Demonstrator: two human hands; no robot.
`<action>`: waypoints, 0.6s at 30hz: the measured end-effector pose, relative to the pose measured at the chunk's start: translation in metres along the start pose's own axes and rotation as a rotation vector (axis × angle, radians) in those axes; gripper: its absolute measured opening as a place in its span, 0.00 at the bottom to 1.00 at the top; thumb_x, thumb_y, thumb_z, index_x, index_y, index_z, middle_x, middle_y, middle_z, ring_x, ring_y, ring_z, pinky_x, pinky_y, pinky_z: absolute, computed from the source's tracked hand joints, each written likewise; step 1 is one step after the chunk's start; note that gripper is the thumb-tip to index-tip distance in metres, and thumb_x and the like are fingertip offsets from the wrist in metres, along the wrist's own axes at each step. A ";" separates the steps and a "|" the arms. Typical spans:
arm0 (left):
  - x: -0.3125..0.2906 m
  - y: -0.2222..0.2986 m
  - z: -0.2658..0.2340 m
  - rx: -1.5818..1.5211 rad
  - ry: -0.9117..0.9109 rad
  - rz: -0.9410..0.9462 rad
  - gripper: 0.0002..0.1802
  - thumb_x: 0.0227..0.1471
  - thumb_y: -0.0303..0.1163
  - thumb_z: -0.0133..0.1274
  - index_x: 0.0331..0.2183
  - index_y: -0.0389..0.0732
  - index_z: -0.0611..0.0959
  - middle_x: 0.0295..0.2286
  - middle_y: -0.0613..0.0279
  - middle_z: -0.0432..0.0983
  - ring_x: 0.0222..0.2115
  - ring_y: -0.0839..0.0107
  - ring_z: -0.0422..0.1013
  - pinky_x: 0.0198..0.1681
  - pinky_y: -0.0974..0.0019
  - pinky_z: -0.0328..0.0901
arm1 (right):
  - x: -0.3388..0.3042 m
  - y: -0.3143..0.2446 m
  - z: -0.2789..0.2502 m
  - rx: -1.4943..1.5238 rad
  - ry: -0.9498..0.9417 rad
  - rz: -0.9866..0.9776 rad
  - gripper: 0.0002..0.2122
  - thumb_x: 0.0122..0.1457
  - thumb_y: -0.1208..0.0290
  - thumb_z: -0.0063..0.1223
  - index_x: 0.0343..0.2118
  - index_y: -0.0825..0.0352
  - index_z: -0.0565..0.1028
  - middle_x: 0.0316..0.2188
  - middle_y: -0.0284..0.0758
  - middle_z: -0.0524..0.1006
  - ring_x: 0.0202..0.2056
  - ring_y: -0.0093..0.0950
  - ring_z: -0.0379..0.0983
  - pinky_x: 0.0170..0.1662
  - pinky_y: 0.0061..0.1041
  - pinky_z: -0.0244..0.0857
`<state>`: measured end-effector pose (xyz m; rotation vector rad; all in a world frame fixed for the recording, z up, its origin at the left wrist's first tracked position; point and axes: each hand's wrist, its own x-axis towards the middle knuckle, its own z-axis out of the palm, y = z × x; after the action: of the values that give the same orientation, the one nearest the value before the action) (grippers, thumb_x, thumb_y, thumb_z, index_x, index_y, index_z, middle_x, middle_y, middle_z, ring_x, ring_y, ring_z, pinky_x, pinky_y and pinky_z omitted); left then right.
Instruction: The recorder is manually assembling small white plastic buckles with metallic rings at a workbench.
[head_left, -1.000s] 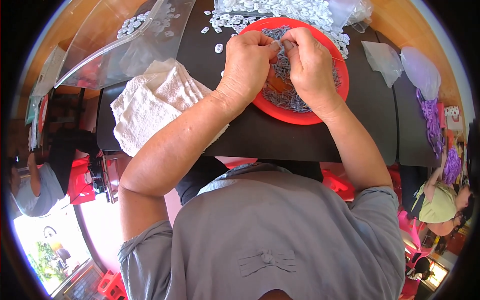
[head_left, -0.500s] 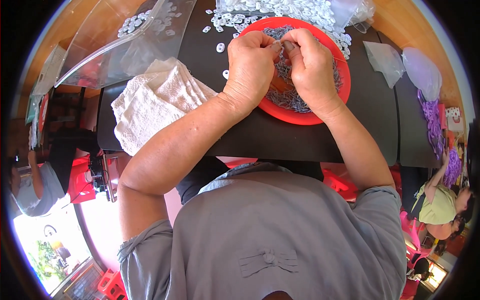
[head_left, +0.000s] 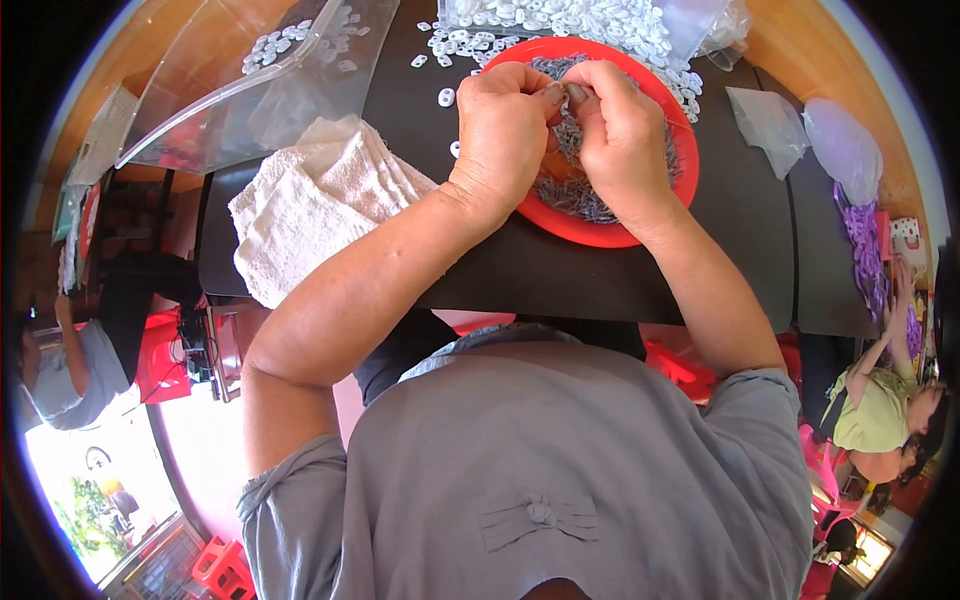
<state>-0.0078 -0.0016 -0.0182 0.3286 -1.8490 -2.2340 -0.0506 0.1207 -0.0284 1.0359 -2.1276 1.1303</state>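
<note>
My left hand and my right hand meet fingertip to fingertip above a red basin. Both are closed in a pinch, thumbs against forefingers. What lies between the fingertips is too small and too covered to name. Inside the basin is a heap of thin grey pieces, partly hidden by my hands. Beyond the basin's far rim, many small white oval pieces with holes are spread about, some on clear plastic. One white piece lies by itself to the left of my left hand.
A crumpled white cloth lies near my left forearm. Behind it stands a clear plastic tub with white pieces. Clear bags and purple strands are at the right. Another person sits at the far right.
My hands stay pinched together over the basin with barely any shift. At the far right, the other person's arms have come up toward the purple strands.
</note>
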 end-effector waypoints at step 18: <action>0.001 0.005 -0.001 0.120 -0.067 -0.033 0.06 0.54 0.27 0.55 0.28 0.34 0.79 0.18 0.65 0.71 0.13 0.80 0.64 0.10 0.76 0.54 | 0.000 0.005 -0.014 -0.122 -0.082 -0.007 0.09 0.53 0.89 0.45 0.36 0.70 0.71 0.28 0.40 0.76 0.31 0.34 0.76 0.34 0.27 0.69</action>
<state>-0.0082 -0.0032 -0.0138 0.3096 -2.0313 -2.1856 -0.0537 0.1342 -0.0235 1.0493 -2.2250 0.9569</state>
